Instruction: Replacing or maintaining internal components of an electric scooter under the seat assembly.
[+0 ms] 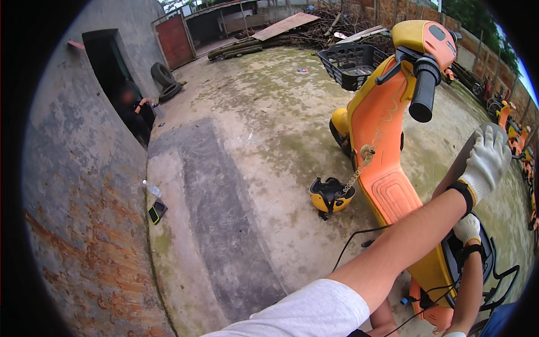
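An orange and yellow scooter stands at the right, a black basket at its front and a coiled cord hanging down it. My left hand, in a white knit glove, grips the raised grey seat, fingers curled over it. My right hand, also gloved, is lower, at the dark opening under the seat; its fingers are largely hidden. Black cables run along the scooter's lower body. A yellow helmet lies beside the footboard.
A person sits in a doorway at the left. By the wall lie a clear bottle and a phone-like device. Tyres lean on the wall. Wood piles line the back; more scooters stand far right.
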